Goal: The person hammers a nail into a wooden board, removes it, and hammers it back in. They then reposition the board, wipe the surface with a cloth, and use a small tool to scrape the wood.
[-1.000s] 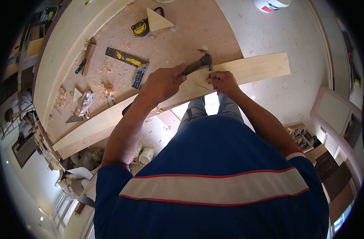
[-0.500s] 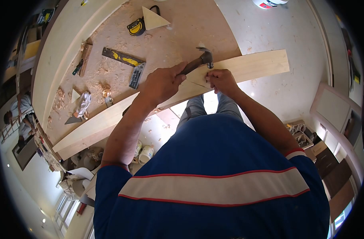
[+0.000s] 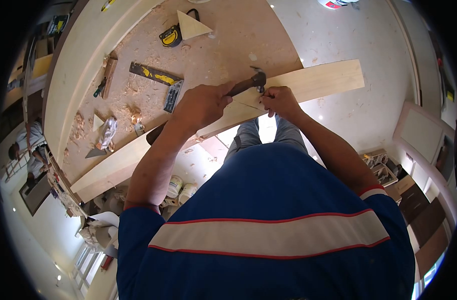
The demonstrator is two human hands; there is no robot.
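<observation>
My left hand (image 3: 201,106) is wrapped around the dark handle of a claw hammer (image 3: 244,85). The hammer's head is right beside the fingertips of my right hand (image 3: 282,102), over a long pale wooden plank (image 3: 331,80). My right thumb and forefinger are pinched on a small dark nail (image 3: 261,99) against the plank, mostly hidden by the fingers. A thin dark line crosses the plank's face between my hands. The butt of the hammer handle shows past my left wrist.
Beyond the plank, a workbench (image 3: 228,47) strewn with shavings carries a try square (image 3: 156,73), a tape measure (image 3: 170,36), a triangular wood piece (image 3: 192,26) and a clear plastic wrap (image 3: 107,133). Buckets (image 3: 174,186) stand below. Another person (image 3: 33,142) is at far left.
The hammer head has come down and tilted toward my right fingertips, its handle butt now showing more past my left wrist. My right hand keeps its pinch in nearly the same place.
</observation>
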